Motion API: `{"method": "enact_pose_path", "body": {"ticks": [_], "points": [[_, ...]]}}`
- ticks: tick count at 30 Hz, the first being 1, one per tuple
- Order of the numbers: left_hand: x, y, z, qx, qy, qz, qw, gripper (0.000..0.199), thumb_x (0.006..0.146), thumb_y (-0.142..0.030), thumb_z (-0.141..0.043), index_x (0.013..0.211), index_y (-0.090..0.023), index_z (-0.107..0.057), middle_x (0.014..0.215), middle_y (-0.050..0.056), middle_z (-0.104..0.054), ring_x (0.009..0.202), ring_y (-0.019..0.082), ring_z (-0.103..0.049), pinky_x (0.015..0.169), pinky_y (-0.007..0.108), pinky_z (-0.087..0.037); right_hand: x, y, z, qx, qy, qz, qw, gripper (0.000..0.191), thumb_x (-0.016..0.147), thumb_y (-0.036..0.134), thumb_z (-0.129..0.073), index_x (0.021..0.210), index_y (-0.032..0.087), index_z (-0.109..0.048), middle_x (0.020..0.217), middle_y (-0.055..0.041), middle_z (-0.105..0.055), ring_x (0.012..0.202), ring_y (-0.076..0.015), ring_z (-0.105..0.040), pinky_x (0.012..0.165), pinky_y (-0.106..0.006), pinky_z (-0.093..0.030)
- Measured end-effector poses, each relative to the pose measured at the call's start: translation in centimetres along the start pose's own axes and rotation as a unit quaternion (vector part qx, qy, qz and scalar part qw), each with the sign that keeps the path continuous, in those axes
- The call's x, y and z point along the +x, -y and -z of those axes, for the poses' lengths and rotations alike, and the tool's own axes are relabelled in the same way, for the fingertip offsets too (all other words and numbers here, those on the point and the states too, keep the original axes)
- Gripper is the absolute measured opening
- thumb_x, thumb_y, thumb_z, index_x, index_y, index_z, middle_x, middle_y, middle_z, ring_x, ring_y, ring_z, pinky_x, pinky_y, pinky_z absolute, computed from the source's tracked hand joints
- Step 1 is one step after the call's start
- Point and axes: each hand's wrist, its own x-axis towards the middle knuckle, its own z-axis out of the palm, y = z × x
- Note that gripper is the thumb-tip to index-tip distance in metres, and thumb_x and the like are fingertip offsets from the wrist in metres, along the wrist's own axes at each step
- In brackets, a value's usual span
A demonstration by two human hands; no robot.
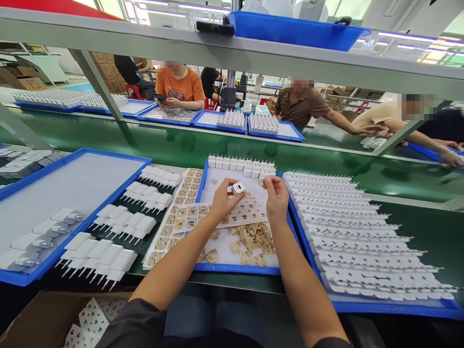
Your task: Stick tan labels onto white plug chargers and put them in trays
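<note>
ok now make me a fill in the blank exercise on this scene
1. The left hand holds a white plastic charger, its slotted end turned ____ the camera.
2. The right hand pinches a thin tan piece; the plastic tray below has a rim coloured ____.
3. The open brown cardboard box sits in the picture's lower ____ corner.

Missing words: toward; blue; left.

Along the near edge of the green bench (420,217) lie, from left to right, a long blue tray (85,176), four short rows of white chargers (103,251) receding from that edge, tan sticker sheets (159,237), a middle blue tray (235,268) and a right-hand blue tray (398,309).
</note>
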Motion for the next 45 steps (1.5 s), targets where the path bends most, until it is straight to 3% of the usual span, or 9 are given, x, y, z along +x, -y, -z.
{"method": "enact_pose_path", "body": {"ticks": [2, 5, 11, 16, 20, 26, 30, 36, 45], "points": [[0.2, 0.3, 0.1, -0.002, -0.007, -0.001, 1.000, 0.034, 0.077, -0.027, -0.071, 0.107, -0.020, -0.056, 0.109, 0.005, -0.064, 0.101, 0.017, -0.061, 0.082, 0.029, -0.056, 0.6, -1.5, 0.4, -0.035, -0.016, -0.058, 0.998, 0.027, 0.086, 0.045, -0.058, 0.094, 0.019, -0.060, 0.086, -0.0049, -0.067, 0.080, -0.0174, -0.062, 0.073, -0.031, -0.050], [0.4, 0.7, 0.3, -0.006, -0.021, -0.007, 1.000, 0.036, 0.076, -0.024, -0.070, 0.110, -0.020, -0.057, 0.110, 0.006, -0.064, 0.102, 0.018, -0.061, 0.082, 0.029, -0.056, 1.0, -3.8, 1.0, -0.163, 0.077, -0.087, 0.980, 0.037, 0.081, 0.041, -0.060, 0.109, 0.018, -0.062, 0.089, -0.0082, -0.071, 0.082, -0.0216, -0.064, 0.073, -0.035, -0.051], [1.4, 0.5, 1.8, 0.020, -0.075, 0.023, 0.997, 0.037, 0.078, -0.026, -0.071, 0.112, -0.020, -0.060, 0.110, 0.007, -0.067, 0.097, 0.018, -0.063, 0.084, 0.031, -0.053, 1.2, -6.2, 1.3, -0.343, 0.131, 0.068, 0.928, 0.033, 0.085, 0.028, -0.043, 0.100, 0.014, -0.069, 0.104, -0.0163, -0.070, 0.097, -0.0280, -0.062, 0.092, -0.047, -0.046], [2.5, -1.5, 5.4, 0.098, -0.110, 0.039, 0.988, 0.046, 0.077, -0.030, -0.074, 0.119, -0.020, -0.060, 0.100, 0.005, -0.069, 0.094, 0.017, -0.064, 0.082, 0.029, -0.051, 1.3, -6.0, 1.3, -0.367, 0.145, 0.058, 0.917, 0.031, 0.079, 0.023, -0.046, 0.096, 0.015, -0.070, 0.092, -0.0116, -0.066, 0.073, -0.0214, -0.062, 0.075, -0.039, -0.050], [2.9, -1.9, 13.7, 0.247, -0.145, 0.070, 0.956, 0.051, 0.079, -0.037, -0.071, 0.125, -0.020, -0.056, 0.100, 0.005, -0.069, 0.087, 0.017, -0.065, 0.079, 0.026, -0.050, 1.2, -5.8, 1.0, -0.359, 0.136, 0.057, 0.921, 0.029, 0.076, 0.025, -0.049, 0.093, 0.017, -0.071, 0.090, -0.0083, -0.061, 0.067, -0.0177, -0.060, 0.070, -0.035, -0.049], [0.5, -0.2, 29.8, 0.451, -0.239, 0.308, 0.803, 0.062, 0.079, -0.034, -0.065, 0.134, -0.013, -0.045, 0.120, 0.016, -0.066, 0.116, 0.028, -0.059, 0.093, 0.033, -0.045, 0.6, -5.3, 0.0, -0.332, 0.191, 0.044, 0.923, 0.027, 0.078, 0.033, -0.049, 0.087, 0.019, -0.070, 0.090, -0.0074, -0.064, 0.067, -0.0188, -0.062, 0.070, -0.037, -0.049], [-1.6, 1.3, 35.7, 0.467, -0.262, 0.415, 0.735, 0.069, 0.070, -0.031, -0.069, 0.129, -0.006, -0.046, 0.123, 0.026, -0.061, 0.116, 0.037, -0.058, 0.091, 0.040, -0.044, 0.4, -5.2, -0.3, -0.320, 0.205, 0.044, 0.924, 0.026, 0.078, 0.034, -0.049, 0.084, 0.020, -0.069, 0.090, -0.0079, -0.065, 0.066, -0.0194, -0.063, 0.069, -0.038, -0.050], [-3.2, 3.8, 38.2, 0.495, -0.254, 0.496, 0.667, 0.066, 0.067, -0.040, -0.069, 0.122, -0.007, -0.052, 0.127, 0.028, -0.058, 0.128, 0.042, -0.045, 0.103, 0.053, -0.029, 0.2, -6.1, -0.6, -0.309, 0.232, 0.044, 0.921, 0.025, 0.080, 0.036, -0.049, 0.085, 0.021, -0.068, 0.090, -0.0080, -0.068, 0.071, -0.0205, -0.063, 0.072, -0.038, -0.051], [-3.3, 5.7, 37.8, 0.556, -0.227, 0.478, 0.641, 0.069, 0.075, -0.044, -0.063, 0.129, -0.006, -0.045, 0.142, 0.031, -0.041, 0.136, 0.047, -0.029, 0.101, 0.059, -0.029, -1.6, -5.5, -2.0, -0.318, 0.371, 0.088, 0.868, 0.027, 0.087, 0.028, -0.051, 0.106, 0.021, -0.069, 0.107, -0.0096, -0.072, 0.107, -0.0290, -0.059, 0.091, -0.046, -0.044]]}}
